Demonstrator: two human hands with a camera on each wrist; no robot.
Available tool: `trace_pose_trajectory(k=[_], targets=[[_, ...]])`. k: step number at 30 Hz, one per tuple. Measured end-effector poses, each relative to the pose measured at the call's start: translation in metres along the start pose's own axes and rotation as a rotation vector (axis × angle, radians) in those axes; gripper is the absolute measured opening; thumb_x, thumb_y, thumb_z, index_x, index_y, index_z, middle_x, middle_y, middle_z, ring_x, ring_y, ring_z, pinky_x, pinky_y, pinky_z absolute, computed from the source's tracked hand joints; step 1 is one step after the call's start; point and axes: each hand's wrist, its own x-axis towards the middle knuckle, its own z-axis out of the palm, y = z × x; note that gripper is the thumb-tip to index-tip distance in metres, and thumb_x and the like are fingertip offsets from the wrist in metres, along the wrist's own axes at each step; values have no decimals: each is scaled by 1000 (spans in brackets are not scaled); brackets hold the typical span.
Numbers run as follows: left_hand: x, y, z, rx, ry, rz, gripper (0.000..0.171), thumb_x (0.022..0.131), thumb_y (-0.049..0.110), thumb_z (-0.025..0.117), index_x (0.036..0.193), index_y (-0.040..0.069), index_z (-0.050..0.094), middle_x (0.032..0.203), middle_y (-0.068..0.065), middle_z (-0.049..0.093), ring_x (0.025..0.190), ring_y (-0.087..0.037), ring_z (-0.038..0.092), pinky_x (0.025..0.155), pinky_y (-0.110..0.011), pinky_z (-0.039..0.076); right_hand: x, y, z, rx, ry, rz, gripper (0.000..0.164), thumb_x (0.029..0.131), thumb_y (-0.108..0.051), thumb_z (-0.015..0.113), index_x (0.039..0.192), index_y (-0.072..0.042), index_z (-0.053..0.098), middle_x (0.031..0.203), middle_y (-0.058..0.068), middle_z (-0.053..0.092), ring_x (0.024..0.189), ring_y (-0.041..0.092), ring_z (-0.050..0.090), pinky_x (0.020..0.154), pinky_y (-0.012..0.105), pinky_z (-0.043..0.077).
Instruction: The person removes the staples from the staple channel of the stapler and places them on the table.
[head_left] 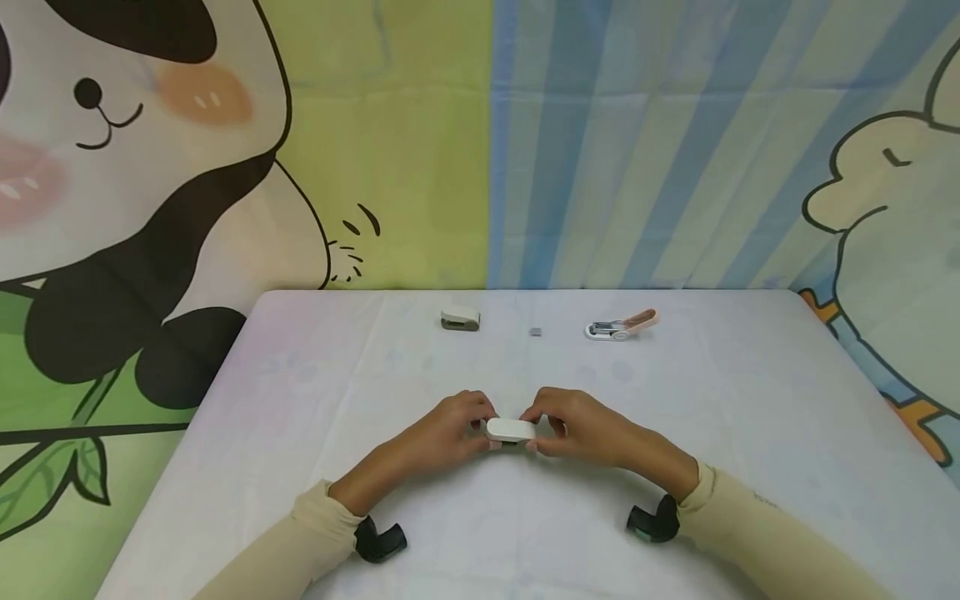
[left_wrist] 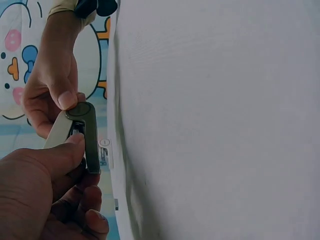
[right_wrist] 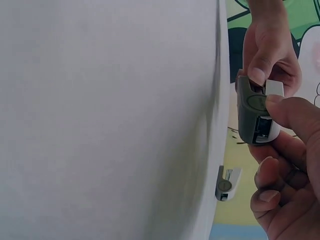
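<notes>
Above the white bench [head_left: 517, 525], the left grip [head_left: 448, 431] pinches the open end of a white-and-olive stapler [head_left: 511, 429]; the right grip [head_left: 583, 425] pinches its hinged end. Beyond lie a small grey block [head_left: 536, 332], a pink-handled stapler [head_left: 617, 329] and, left, a matching white-and-olive one [head_left: 461, 318].

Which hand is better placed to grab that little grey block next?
Probably the right hand: it looks nearer the grey block than the left hand does. Both hold a white stapler, so the right must first let go.
</notes>
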Motion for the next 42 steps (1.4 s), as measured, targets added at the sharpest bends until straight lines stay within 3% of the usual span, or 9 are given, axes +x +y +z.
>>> trace_pose_trajectory(k=[11, 17, 20, 24, 27, 35, 42], targets=[[6, 7, 7, 59, -209, -14, 19, 85, 16, 77, 102, 9, 70, 92, 8, 53, 81, -9, 47, 72, -22, 41, -10, 2, 8, 20, -66, 31, 23, 84, -18, 78, 105, -17, 70, 86, -7, 58, 62, 0, 44, 56, 19, 40], [6, 5, 11, -3, -176, -52, 18, 84, 13, 77, 101, 9, 71, 90, 9, 54, 80, -9, 50, 71, -22, 43, -8, -3, 5, 21, -121, 127, 21, 85, -20, 78, 102, -21, 67, 82, -4, 58, 64, 4, 46, 59, 22, 41], [3, 4, 12, -24, -148, -69, 17, 84, 14, 78, 99, 10, 72, 89, 10, 54, 79, -8, 51, 70, -22, 44, -6, -7, 4, 13, -143, 149, 22, 85, -23, 78, 104, -22, 67, 90, -10, 59, 74, 7, 51, 67, 24, 44], [1, 5, 12, -14, -129, -51, 15, 83, 15, 79, 96, 10, 73, 88, 11, 53, 78, -9, 50, 69, -21, 43, -2, -11, 9, -13, -130, 122, 26, 86, -31, 77, 109, -22, 68, 102, -17, 59, 93, 9, 52, 81, 27, 44], [-1, 6, 12, -2, -114, -26, 13, 83, 15, 79, 94, 10, 74, 87, 10, 54, 77, -9, 50, 67, -21, 42, 4, -15, 15, -48, -101, 83, 26, 86, -32, 76, 108, -20, 69, 103, -16, 60, 95, 8, 49, 82, 26, 43], [-5, 6, 12, -37, -91, -66, 9, 83, 14, 79, 88, 12, 71, 87, 11, 53, 77, -7, 51, 69, -21, 45, 19, -29, 24, -243, -77, 50, 27, 82, -30, 80, 100, -13, 71, 97, -10, 61, 91, 8, 48, 78, 21, 44], [-4, 5, 13, -67, -73, -48, 10, 82, 11, 79, 84, 11, 69, 85, 7, 54, 76, -8, 52, 67, -22, 45, 22, -43, 30, -445, -30, 51, 30, 80, -36, 80, 93, -10, 72, 89, -4, 61, 81, 13, 49, 72, 23, 44]])
